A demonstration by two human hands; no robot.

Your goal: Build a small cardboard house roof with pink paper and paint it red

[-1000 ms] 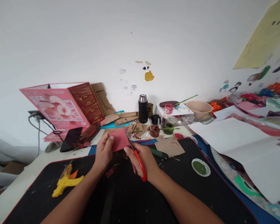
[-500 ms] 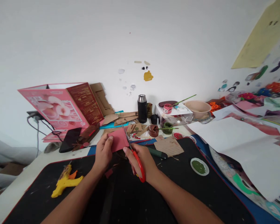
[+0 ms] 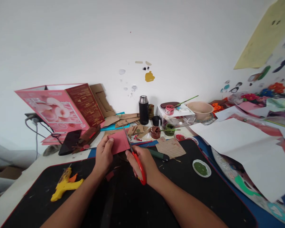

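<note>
Soft, greyish light spreads over the wall (image 3: 97, 41); a glint sits on the bottle's metal top (image 3: 143, 99), the black mat (image 3: 180, 196) swallows detail, and look, wide-angle stretch pulls the yellow sheet (image 3: 261, 34) at the edge, fine print blurring.

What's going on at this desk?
A person's left grip holds a piece of pink paper above a black mat. The right grip holds red-handled scissors, blades along the paper's right edge; I can't tell whether they're biting into it. A small reddish scrap lies below. A yellow glue gun lies on the mat's left side, a dish of green paint on its right.
</note>
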